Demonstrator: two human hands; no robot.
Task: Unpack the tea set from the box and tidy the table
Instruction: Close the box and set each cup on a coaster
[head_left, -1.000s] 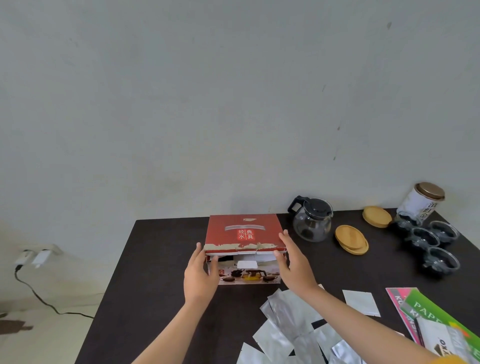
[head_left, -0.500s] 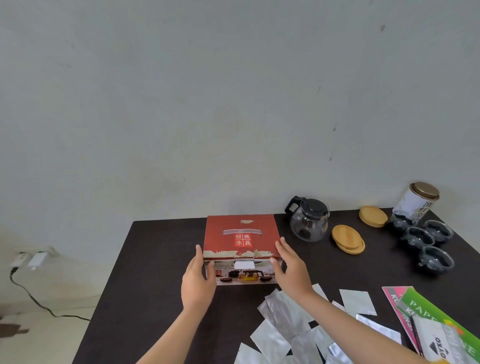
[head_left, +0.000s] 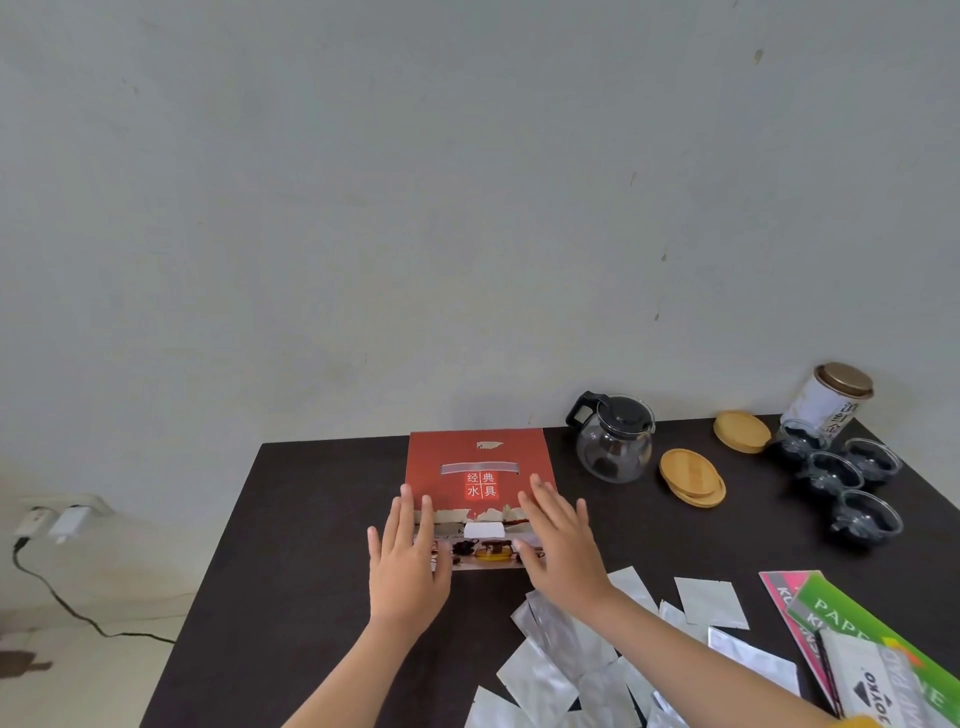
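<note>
Both hands lie flat over the near end of the red box (head_left: 478, 467), which rests on the dark tabletop (head_left: 291, 545). The left hand (head_left: 408, 561) has its fingers (head_left: 405, 512) straight and slightly spread, reaching onto the box's near left corner; the right hand (head_left: 563, 551) has its fingers (head_left: 540, 493) straight and spread too, covering the near right corner. Neither hand curls round anything; whether the palms press the box or float just above it is not clear. Between the two hands shows a white tab (head_left: 484, 530) and a printed strip with teaware pictures. Beyond the right fingers and to their right stands a glass teapot (head_left: 615, 444) with a black lid, then two wooden coasters (head_left: 691, 475), a third coaster (head_left: 740, 431), a tin (head_left: 831, 397) and a cluster of glass cups (head_left: 844, 475). Near the right wrist lie silver sachets (head_left: 561, 639); farther right are green and pink paper packs (head_left: 857, 618).
</note>
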